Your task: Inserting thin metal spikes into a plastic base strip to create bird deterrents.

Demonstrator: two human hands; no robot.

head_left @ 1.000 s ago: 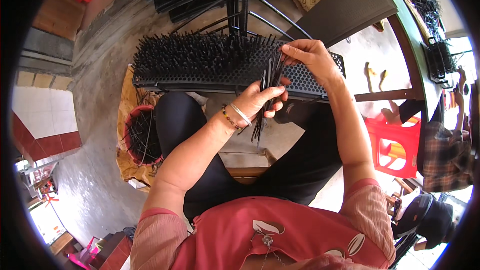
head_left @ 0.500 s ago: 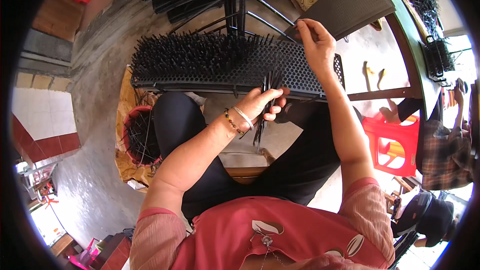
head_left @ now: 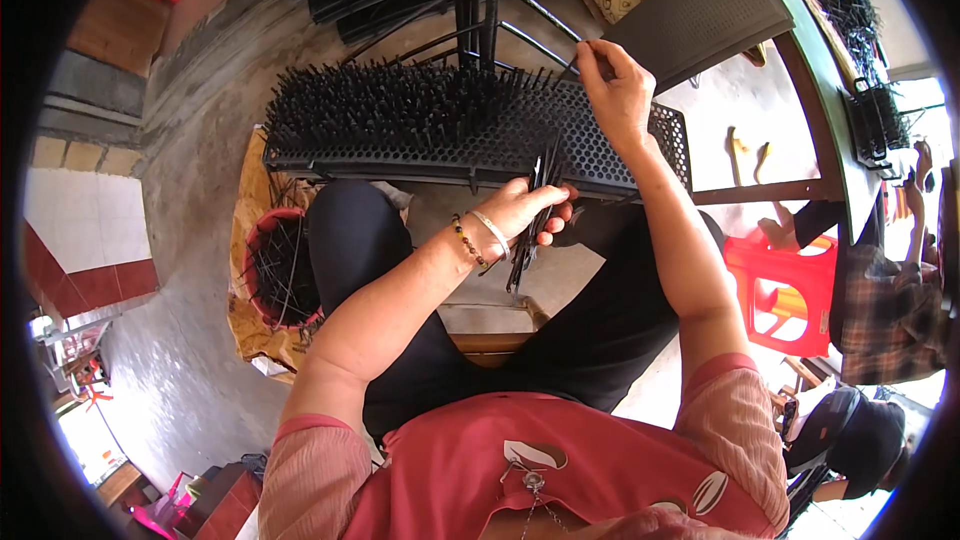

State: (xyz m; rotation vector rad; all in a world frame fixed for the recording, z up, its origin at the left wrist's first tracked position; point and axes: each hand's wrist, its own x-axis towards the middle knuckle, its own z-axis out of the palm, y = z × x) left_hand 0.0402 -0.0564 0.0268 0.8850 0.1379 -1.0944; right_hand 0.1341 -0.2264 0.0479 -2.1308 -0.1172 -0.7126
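A long black perforated tray (head_left: 592,152) lies across in front of my knees. Thin black sticks (head_left: 370,105) stand densely in the holes of its left part, while rows of holes show bare toward the right. My left hand (head_left: 525,212) is closed round a loose bundle of black strips (head_left: 543,172) just over the tray's near edge. Above the far right part of the tray, my right hand (head_left: 615,90) is pinched, thumb against fingers. A thin dark strip seems to stick out from its fingertips, too small to be certain.
Black metal bars (head_left: 490,15) rise behind the tray, and a grey perforated panel (head_left: 710,20) leans at the far right. A red basket (head_left: 262,250) of dark strips stands by my left knee. Right of me are a red stool (head_left: 790,290) and another person's hand (head_left: 780,230).
My right hand has shifted a little left over the tray, still pinched. The bundle in my left hand has tilted slightly. The tray appears slightly lower and further right.
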